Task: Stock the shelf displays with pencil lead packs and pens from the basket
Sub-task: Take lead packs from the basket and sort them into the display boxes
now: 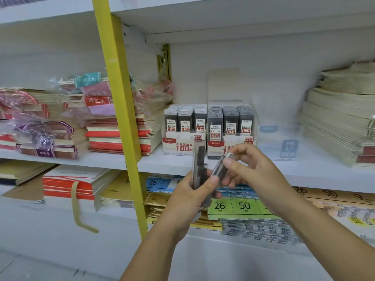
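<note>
Pencil lead packs (199,159) stand upright in the curled fingers of the left hand (188,197). The right hand (251,169) pinches a single pack (222,166), tilted, between thumb and fingertips. The 0.7 display box (231,128) sits just beyond the fingers. The pack should probably go in upright and label forward, its size matched to the box. Both forearms reach up, wrists turned inward.

We see, under bright even light, a white upper shelf (223,15) overhead, a white middle shelf (314,169) running left to right, a white back wall (274,67) far behind them, a yellow upright (119,118) slanting down the near left, and a slotted yellow rail (165,55) farther back.
</note>
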Available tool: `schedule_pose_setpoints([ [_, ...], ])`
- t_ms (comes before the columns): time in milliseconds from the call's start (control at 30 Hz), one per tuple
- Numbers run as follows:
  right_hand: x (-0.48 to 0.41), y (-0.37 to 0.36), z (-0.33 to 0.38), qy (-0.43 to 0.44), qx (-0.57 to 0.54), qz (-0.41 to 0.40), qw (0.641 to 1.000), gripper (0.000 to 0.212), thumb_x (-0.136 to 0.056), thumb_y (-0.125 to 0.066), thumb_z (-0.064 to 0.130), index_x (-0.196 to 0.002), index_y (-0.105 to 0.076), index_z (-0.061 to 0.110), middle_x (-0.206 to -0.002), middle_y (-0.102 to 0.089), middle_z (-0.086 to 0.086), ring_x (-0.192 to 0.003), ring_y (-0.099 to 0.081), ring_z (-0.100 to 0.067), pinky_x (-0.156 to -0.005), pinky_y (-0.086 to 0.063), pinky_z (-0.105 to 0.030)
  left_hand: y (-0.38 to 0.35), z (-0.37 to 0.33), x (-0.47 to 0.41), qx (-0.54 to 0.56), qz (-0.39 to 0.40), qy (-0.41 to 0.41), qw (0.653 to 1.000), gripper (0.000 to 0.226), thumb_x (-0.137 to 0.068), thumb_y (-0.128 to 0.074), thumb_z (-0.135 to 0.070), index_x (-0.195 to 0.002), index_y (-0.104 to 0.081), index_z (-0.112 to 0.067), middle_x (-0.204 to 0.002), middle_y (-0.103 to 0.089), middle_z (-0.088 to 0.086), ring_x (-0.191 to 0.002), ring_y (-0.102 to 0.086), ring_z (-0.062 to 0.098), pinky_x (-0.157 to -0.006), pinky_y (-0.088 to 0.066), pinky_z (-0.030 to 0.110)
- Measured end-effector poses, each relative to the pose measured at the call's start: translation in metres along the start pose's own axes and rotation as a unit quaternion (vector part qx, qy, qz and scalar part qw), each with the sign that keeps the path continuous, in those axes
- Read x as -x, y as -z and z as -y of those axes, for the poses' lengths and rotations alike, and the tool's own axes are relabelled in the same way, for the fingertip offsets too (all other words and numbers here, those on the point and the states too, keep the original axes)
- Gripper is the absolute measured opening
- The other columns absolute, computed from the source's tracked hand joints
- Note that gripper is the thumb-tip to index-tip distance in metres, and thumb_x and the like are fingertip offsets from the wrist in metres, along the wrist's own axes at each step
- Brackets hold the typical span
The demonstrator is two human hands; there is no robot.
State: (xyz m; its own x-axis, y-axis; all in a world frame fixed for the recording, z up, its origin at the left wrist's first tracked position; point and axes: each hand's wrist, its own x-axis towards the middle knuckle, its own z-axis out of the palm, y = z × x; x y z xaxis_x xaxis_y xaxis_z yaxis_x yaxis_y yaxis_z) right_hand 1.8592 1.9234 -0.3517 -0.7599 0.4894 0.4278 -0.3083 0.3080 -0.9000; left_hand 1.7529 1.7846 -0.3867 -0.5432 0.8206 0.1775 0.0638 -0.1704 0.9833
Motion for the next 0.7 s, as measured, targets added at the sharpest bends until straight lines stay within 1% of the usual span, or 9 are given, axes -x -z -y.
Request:
schedule_pose_setpoints([
  [67,0.000,-0.003,-0.002,-0.004,0.028,-0.014,0.999,0.020,-0.087,-0.070,0.024,-0.101,-0.057,0.020,-0.096,-0.070,-0.002,-0.066,-0.068,-0.023,-0.064,-0.055,-0.027,-0.001,0.002,-0.001,-0.001,-0.009,-0.003,1.000,0.040,-0.071,-0.079,-0.063,-0.102,-0.071,-0.039,-0.090,-0.074,-0.007,-0.083,-0.070,0.007,-0.074,-0.055,0.025],
  [133,-0.002,-0.003,-0.002,-0.018,0.039,-0.015,0.999,0.013,-0.092,-0.064,0.018,-0.103,-0.057,0.021,-0.098,-0.072,-0.001,-0.069,-0.068,-0.017,-0.069,-0.055,-0.029,0.001,0.003,-0.001,0.011,-0.017,0.006,1.000,0.034,-0.070,-0.082,-0.059,-0.098,-0.072,-0.042,-0.093,-0.076,-0.008,-0.084,-0.071,0.008,-0.072,-0.055,0.024],
  [200,-0.003,0.001,-0.001,-0.039,0.021,-0.013,0.999,0.016,-0.095,-0.059,0.014,-0.107,-0.058,0.024,-0.101,-0.074,0.003,-0.082,-0.072,-0.015,-0.078,-0.055,-0.034,0.004,0.004,-0.001,0.040,-0.031,0.024,0.998,0.038,-0.062,-0.083,-0.059,-0.096,-0.072,-0.045,-0.097,-0.078,-0.008,-0.085,-0.074,0.008,-0.066,-0.056,0.019],
  [267,-0.005,0.005,0.000,-0.043,-0.002,-0.014,0.999,0.024,-0.091,-0.063,0.016,-0.111,-0.057,0.027,-0.104,-0.075,0.003,-0.092,-0.073,-0.019,-0.084,-0.054,-0.038,0.008,0.004,-0.002,0.055,-0.048,0.037,0.997,0.042,-0.056,-0.083,-0.060,-0.094,-0.072,-0.048,-0.100,-0.078,-0.009,-0.088,-0.075,0.009,-0.063,-0.056,0.018],
  [400,-0.004,0.005,0.001,-0.040,-0.012,-0.014,0.999,0.043,-0.071,-0.067,0.035,-0.113,-0.059,0.025,-0.103,-0.075,0.002,-0.092,-0.073,-0.019,-0.081,-0.056,-0.032,0.008,0.004,-0.002,0.049,-0.063,0.043,0.996,0.038,-0.056,-0.080,-0.063,-0.092,-0.071,-0.052,-0.100,-0.077,-0.013,-0.090,-0.074,0.007,-0.064,-0.057,0.021],
  [533,-0.004,0.010,0.013,-0.041,0.034,0.003,0.999,0.042,-0.073,-0.067,0.033,-0.111,-0.062,0.017,-0.094,-0.077,-0.003,-0.085,-0.073,-0.021,-0.069,-0.059,-0.028,0.010,0.003,-0.002,0.077,-0.059,0.034,0.995,0.026,-0.067,-0.077,-0.055,-0.091,-0.073,-0.047,-0.098,-0.079,-0.007,-0.083,-0.075,0.006,-0.060,-0.056,0.017],
  [600,-0.009,0.016,0.027,-0.003,0.078,-0.027,0.997,0.027,-0.081,-0.067,0.026,-0.107,-0.063,0.021,-0.092,-0.077,-0.001,-0.081,-0.072,-0.022,-0.065,-0.058,-0.031,0.011,0.001,-0.005,0.096,-0.070,0.023,0.993,0.030,-0.072,-0.074,-0.052,-0.099,-0.073,-0.038,-0.098,-0.079,-0.003,-0.079,-0.076,0.010,-0.060,-0.056,0.019],
  [633,-0.013,0.020,0.037,0.032,0.096,-0.061,0.993,0.018,-0.086,-0.065,0.023,-0.104,-0.063,0.025,-0.091,-0.077,0.001,-0.079,-0.072,-0.020,-0.064,-0.057,-0.030,0.012,0.000,-0.007,0.104,-0.077,0.013,0.991,0.036,-0.075,-0.072,-0.050,-0.107,-0.071,-0.032,-0.100,-0.079,-0.001,-0.084,-0.077,0.013,-0.060,-0.057,0.021],
  [700,-0.024,0.025,0.059,0.115,0.109,-0.122,0.980,0.015,-0.093,-0.061,0.017,-0.099,-0.061,0.031,-0.092,-0.076,0.004,-0.077,-0.073,-0.015,-0.062,-0.058,-0.026,0.013,-0.003,-0.012,0.104,-0.099,-0.004,0.990,0.038,-0.084,-0.068,-0.045,-0.116,-0.064,-0.026,-0.100,-0.079,0.000,-0.087,-0.077,0.018,-0.061,-0.058,0.023],
])
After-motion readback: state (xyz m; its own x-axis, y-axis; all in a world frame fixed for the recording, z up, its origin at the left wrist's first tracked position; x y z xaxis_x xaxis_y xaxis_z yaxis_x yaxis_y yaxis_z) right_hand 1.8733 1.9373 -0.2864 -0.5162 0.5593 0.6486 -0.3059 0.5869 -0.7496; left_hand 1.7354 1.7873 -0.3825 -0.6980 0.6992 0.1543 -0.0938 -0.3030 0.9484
